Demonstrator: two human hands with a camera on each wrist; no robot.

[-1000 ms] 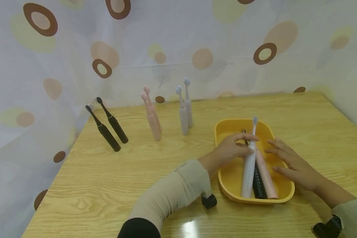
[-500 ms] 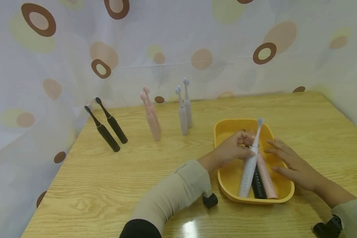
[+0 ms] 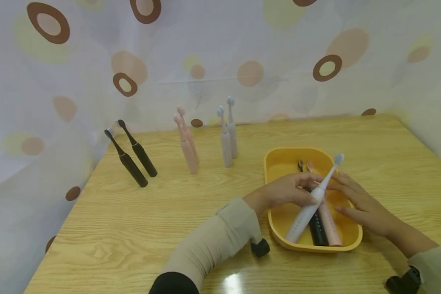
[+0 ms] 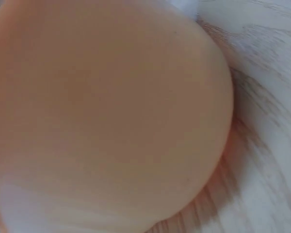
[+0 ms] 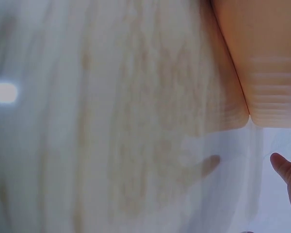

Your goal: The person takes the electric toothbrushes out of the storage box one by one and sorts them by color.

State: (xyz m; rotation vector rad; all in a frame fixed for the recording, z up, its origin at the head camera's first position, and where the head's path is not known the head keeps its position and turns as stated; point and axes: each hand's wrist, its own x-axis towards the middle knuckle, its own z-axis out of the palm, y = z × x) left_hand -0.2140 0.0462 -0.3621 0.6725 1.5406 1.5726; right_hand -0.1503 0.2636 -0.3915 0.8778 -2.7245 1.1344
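My left hand (image 3: 287, 190) pinches a white electric toothbrush (image 3: 303, 220) near the top of its handle. The brush tilts, its head up to the right past the fingers and its handle end low over the left side of a yellow tray (image 3: 269, 162). Below it in the tray lie a black electric toothbrush (image 3: 318, 232) and a pink electric toothbrush (image 3: 330, 223), their middles partly hidden. My right hand (image 3: 365, 208) is at the tray's right rim, fingers extended and holding nothing; whether it touches the white brush is unclear. In the right wrist view a thumb (image 5: 287, 171) shows.
Left of the tray, two white toothbrushes (image 3: 226, 148), two pink toothbrushes (image 3: 189, 155) and two black toothbrushes (image 3: 134, 170) are arranged in pairs on the wooden table (image 3: 132, 228). A patterned cloth (image 3: 213, 53) hangs behind. The left wrist view is mostly a blurred, close surface.
The white toothbrush has tilted to the right, its head nearing my right hand and its handle end swinging left. My left hand dropped slightly; brush heads in the tray are uncovered. The right hand stays.
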